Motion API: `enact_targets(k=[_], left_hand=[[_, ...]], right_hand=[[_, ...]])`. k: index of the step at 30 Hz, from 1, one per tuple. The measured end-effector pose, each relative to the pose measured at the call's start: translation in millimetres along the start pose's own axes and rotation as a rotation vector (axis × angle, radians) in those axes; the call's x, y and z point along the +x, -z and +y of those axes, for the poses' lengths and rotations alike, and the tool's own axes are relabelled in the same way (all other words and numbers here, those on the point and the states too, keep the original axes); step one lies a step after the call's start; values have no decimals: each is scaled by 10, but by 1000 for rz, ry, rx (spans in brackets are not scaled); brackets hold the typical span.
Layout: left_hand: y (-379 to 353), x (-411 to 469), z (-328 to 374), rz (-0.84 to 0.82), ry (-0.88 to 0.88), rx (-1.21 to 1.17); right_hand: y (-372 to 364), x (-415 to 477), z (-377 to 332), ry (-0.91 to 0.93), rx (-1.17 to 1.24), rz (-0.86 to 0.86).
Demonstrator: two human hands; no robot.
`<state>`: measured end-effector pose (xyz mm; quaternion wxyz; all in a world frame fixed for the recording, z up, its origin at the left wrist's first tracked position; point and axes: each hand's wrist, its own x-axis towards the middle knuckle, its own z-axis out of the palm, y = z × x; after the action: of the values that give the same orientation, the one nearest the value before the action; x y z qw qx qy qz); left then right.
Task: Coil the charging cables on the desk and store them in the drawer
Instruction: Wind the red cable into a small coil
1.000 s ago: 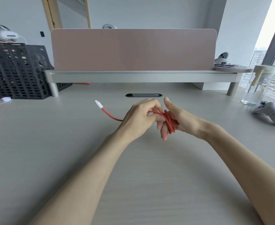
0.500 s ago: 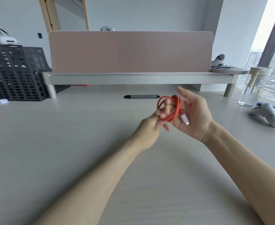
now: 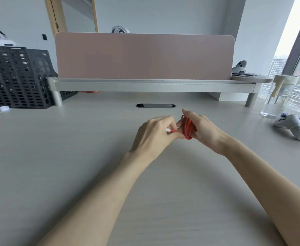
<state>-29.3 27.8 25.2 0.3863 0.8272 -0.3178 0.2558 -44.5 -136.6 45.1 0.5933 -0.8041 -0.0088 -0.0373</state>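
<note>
Both hands are up over the middle of the desk (image 3: 74, 166), just this side of the slot (image 3: 155, 105). My right hand (image 3: 204, 130) grips the red cable (image 3: 188, 127), which is coiled in tight loops round its fingers, thumb pointing up. My left hand (image 3: 152, 134) pinches the white plug (image 3: 168, 130) at the cable's loose end, with a short red tail running straight across to the coil. The hands are nearly touching. The black crate (image 3: 16, 77) sits far left and well apart. The controller (image 3: 292, 125) and jar (image 3: 277, 102) stand at the right edge by the window, also well apart. The shelf (image 3: 145, 84) runs across behind the slot.
</note>
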Motion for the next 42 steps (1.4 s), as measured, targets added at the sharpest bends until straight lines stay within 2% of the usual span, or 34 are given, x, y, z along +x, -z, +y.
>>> enact_targets(k=[4,10,14,17,20,22,25,27,31,33,35,37,39,42], left_hand=[[7,31,76,19,210,-373],[17,71,84,81,289,-620],[-13,96,95,152,352,-865],[-28,114,127,198,456,-1063],[-39,122,153,167,560,-1209],[-51,122,141,115,544,-1119],[-55,138,62,75,442,-779],[-18,158,-3,87,403,-601],[42,140,-49,22,386,-525],[44,121,-30,-26,280,-387],[60,106,18,-54,150,-275],[71,103,29,-31,74,-255],[75,99,7,33,18,-263],[31,90,-76,108,-131,-124]], right_hand=[[-1,-16,-47,17,172,64],[-10,-23,-79,-48,578,102],[49,-2,-77,-8,858,7],[43,-17,-66,6,948,-62],[16,-26,-74,21,956,-89],[3,-33,-66,10,901,-119],[-40,-42,-20,-1,706,-161],[-56,-24,8,-11,658,-152],[23,7,-1,18,883,-74],[67,-1,-15,24,1036,-78],[88,-19,-28,32,1067,-87],[97,-28,-37,27,989,-100],[82,-48,-54,39,810,-130],[15,-84,-70,92,543,-178]])
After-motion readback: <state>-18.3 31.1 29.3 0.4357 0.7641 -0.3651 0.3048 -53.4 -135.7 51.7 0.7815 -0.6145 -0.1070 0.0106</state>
